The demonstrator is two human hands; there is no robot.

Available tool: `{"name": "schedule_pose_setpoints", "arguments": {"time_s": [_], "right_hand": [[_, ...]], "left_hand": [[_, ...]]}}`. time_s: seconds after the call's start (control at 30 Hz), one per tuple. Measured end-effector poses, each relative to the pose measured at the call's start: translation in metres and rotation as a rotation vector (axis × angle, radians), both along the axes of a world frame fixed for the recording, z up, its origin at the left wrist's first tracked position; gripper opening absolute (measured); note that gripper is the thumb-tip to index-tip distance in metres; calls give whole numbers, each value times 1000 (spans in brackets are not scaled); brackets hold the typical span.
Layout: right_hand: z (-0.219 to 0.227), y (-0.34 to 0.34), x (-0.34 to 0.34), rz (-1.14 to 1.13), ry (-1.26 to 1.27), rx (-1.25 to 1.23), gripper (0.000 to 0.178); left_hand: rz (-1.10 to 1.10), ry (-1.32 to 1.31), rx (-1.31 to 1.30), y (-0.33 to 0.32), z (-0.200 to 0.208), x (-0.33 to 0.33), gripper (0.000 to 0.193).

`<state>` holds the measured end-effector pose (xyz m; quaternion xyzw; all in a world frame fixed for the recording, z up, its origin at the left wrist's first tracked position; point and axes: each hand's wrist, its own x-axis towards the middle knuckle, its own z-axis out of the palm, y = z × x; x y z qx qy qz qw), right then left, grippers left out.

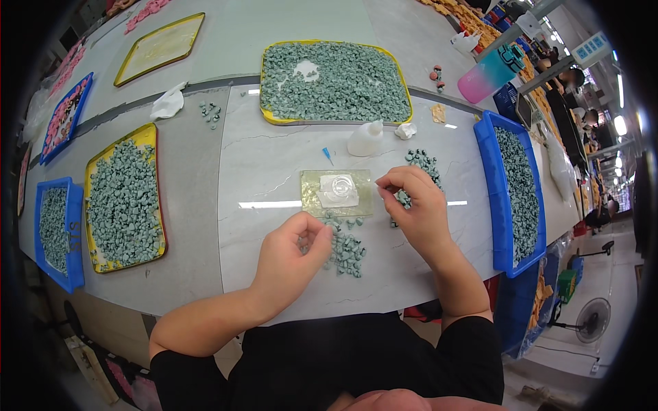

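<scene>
The left hand [291,250] curls its fingers nearly closed over a loose pile of small grey-green moulded pieces [346,248] on the pale marble tabletop [274,157]. The right hand [415,205] pinches one piece beside a square yellowish glass plate [337,192].

Small grey-green pieces [346,250] sit in a loose pile on the marble table, right by the left hand [291,257]. A second little heap [421,164] lies near the right hand [415,205]. Between them there's a flat yellowish square plate [337,193] with clear glue blobs on it.
</scene>
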<state>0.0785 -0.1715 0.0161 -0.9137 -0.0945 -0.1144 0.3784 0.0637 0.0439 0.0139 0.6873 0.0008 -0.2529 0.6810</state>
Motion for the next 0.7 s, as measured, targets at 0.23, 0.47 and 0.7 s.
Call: {"name": "schedule_pose_setpoints", "arguments": {"time_s": [0.23, 0.47, 0.7], "right_hand": [[0, 0, -2, -10, -2, 94, 12], [-1, 10, -11, 81, -18, 121, 23], [2, 26, -16, 456, -284, 51, 34]], "left_hand": [[-42, -17, 37, 0, -2, 1, 17], [-91, 113, -125, -1, -7, -1, 16], [-103, 152, -255, -7, -4, -3, 20]]}}
